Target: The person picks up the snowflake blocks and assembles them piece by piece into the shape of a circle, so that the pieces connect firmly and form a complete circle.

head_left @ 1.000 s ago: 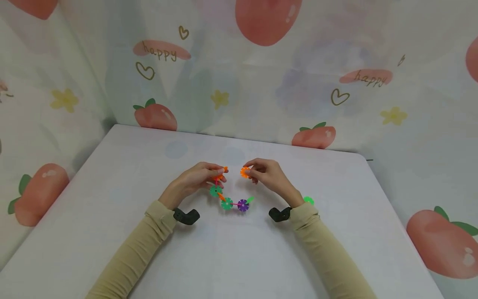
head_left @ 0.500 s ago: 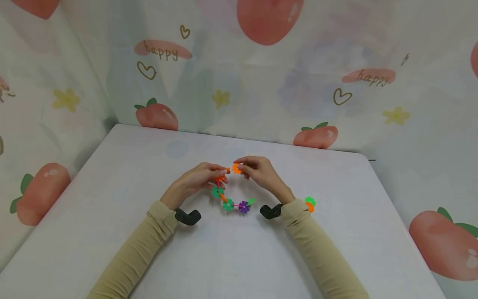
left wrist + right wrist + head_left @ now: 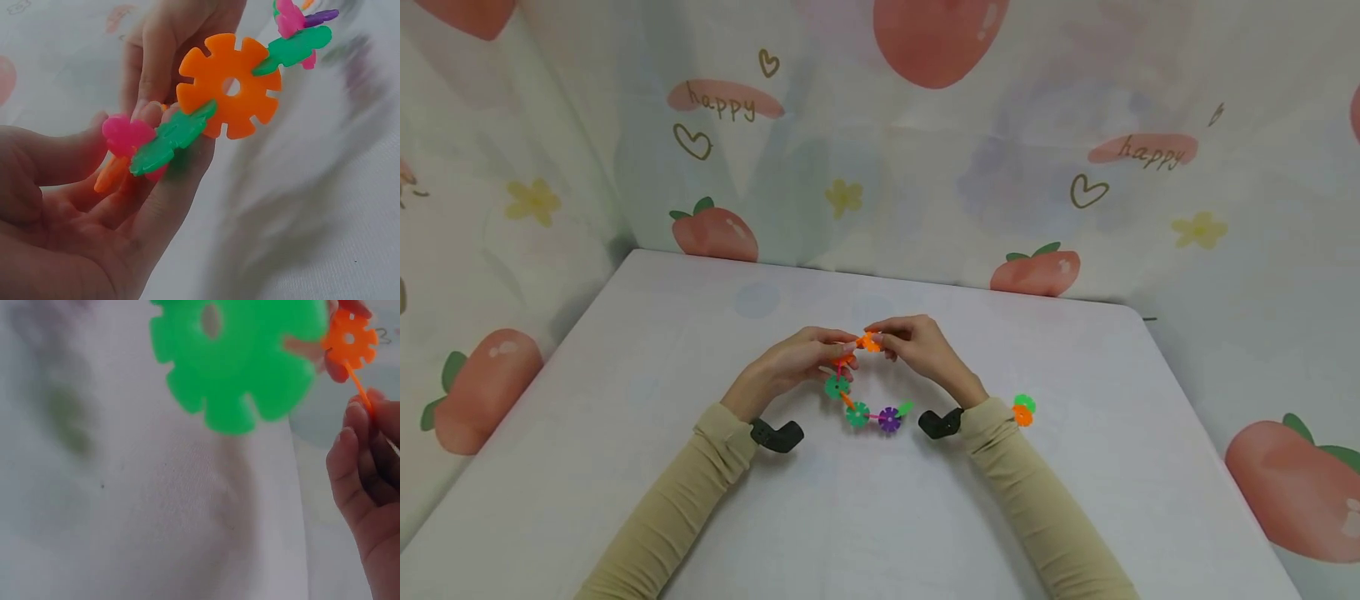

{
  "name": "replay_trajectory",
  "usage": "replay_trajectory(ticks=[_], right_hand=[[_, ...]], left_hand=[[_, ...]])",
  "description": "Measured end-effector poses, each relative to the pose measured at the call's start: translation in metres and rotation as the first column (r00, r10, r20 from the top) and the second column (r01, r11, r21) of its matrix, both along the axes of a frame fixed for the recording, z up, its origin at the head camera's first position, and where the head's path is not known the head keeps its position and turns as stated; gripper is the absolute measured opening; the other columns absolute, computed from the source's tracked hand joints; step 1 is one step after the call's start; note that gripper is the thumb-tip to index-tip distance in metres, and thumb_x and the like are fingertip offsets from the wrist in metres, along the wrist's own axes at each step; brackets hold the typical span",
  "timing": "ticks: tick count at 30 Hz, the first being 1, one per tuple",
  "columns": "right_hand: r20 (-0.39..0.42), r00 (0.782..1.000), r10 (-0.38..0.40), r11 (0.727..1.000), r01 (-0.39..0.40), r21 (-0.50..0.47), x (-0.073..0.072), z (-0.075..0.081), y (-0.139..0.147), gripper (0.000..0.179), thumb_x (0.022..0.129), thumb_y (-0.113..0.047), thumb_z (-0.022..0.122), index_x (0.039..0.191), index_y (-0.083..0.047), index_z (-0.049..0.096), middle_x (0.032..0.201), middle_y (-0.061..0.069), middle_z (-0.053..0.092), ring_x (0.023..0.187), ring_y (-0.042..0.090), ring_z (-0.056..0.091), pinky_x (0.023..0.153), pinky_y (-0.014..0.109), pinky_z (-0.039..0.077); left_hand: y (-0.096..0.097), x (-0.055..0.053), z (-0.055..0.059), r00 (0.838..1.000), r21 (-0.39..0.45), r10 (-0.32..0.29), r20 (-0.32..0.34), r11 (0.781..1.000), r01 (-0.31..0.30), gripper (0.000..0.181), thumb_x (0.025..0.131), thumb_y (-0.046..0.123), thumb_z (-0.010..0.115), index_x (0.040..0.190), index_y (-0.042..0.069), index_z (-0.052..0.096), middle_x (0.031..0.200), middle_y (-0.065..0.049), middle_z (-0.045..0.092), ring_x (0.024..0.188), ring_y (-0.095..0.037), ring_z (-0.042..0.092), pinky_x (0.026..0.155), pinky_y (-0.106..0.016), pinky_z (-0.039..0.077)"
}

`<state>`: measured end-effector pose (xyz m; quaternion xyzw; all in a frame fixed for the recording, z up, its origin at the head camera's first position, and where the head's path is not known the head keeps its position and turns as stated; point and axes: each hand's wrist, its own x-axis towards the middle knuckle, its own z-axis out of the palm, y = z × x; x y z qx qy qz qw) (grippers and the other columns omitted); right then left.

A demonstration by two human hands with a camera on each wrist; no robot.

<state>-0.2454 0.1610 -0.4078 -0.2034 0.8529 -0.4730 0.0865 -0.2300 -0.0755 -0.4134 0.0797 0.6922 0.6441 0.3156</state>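
Observation:
My left hand [image 3: 808,350] pinches the upper end of a curved chain of slotted plastic flower discs. Its links include a teal disc [image 3: 837,387], an orange disc [image 3: 229,86], pink ones and a purple disc [image 3: 890,419]. A bright green disc [image 3: 240,356] forms the chain's free end, large and blurred in the right wrist view. Between thumb and fingers my right hand [image 3: 917,343] pinches a single orange disc [image 3: 872,342]. That disc meets the orange end disc [image 3: 350,339] at the left fingertips, roughly at right angles; how deep the slots sit, I cannot tell.
A loose green disc [image 3: 1025,403] and an orange disc [image 3: 1023,415] lie together on the white table [image 3: 865,517], right of the right cuff. Black wrist mounts [image 3: 777,435] are worn on both wrists. A printed cloth [image 3: 910,167] hangs behind the table.
My right hand has moved left, bringing its orange disc against the chain's end. The left hand has stayed nearly still. The loose orange disc beside the right sleeve has come into view.

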Motion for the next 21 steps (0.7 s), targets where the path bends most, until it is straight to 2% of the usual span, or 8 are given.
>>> replay_trajectory(ticks=[4,6,10,15,21], right_hand=[[0.002,1.0,-0.006,0.999,0.006,-0.035,-0.0005,-0.0003,0.0024,0.023,0.103,-0.015,0.064,0.12,-0.004,0.075,0.095,0.023,0.073,0.072,0.021,0.06,0.066,0.031,0.05],[0.006,1.0,-0.007,0.999,0.008,-0.049,-0.0008,0.0,0.0032,0.023,0.103,-0.016,0.064,0.12,-0.005,0.076,0.096,0.021,0.073,0.072,0.022,0.06,0.065,0.03,0.048],[0.015,1.0,0.017,0.999,-0.017,-0.052,-0.0017,0.0008,0.0031,0.023,0.103,-0.015,0.065,0.12,-0.005,0.076,0.095,0.024,0.071,0.072,0.023,0.059,0.069,0.037,0.052],[0.044,0.998,0.042,0.998,-0.04,-0.05,-0.0021,0.0028,0.0012,0.023,0.101,-0.013,0.066,0.121,-0.003,0.075,0.092,0.028,0.068,0.071,0.023,0.058,0.071,0.041,0.053],[0.086,0.996,0.016,0.996,-0.009,-0.084,-0.0021,0.005,-0.0025,0.019,0.1,-0.011,0.068,0.115,-0.001,0.076,0.087,0.013,0.071,0.069,0.019,0.059,0.07,0.041,0.055]], left_hand=[[0.0003,-0.0002,0.0011,1.0,0.003,-0.007,-0.005,1.0,0.007,0.043,0.108,0.024,0.054,0.145,0.002,0.054,0.108,-0.014,0.071,0.087,-0.019,0.071,0.078,-0.028,0.056],[0.0007,-0.0006,0.0011,1.0,0.004,-0.011,-0.006,1.0,0.011,0.043,0.107,0.024,0.054,0.145,0.002,0.054,0.108,-0.014,0.071,0.087,-0.019,0.071,0.078,-0.029,0.056],[0.001,-0.001,0.0014,1.0,0.003,-0.013,0.001,1.0,0.013,0.043,0.107,0.024,0.055,0.144,0.003,0.055,0.11,-0.017,0.071,0.087,-0.019,0.071,0.08,-0.031,0.057],[0.0007,-0.0015,0.0004,1.0,-0.033,-0.014,-0.007,0.999,0.014,0.045,0.107,0.024,0.056,0.145,0.002,0.054,0.1,-0.009,0.072,0.086,-0.018,0.07,0.08,-0.03,0.057],[0.0023,-0.0002,-0.0001,1.0,-0.062,-0.003,-0.026,0.998,0.002,0.044,0.106,0.023,0.057,0.145,0.002,0.056,0.093,-0.005,0.07,0.081,-0.018,0.066,0.075,-0.029,0.056]])
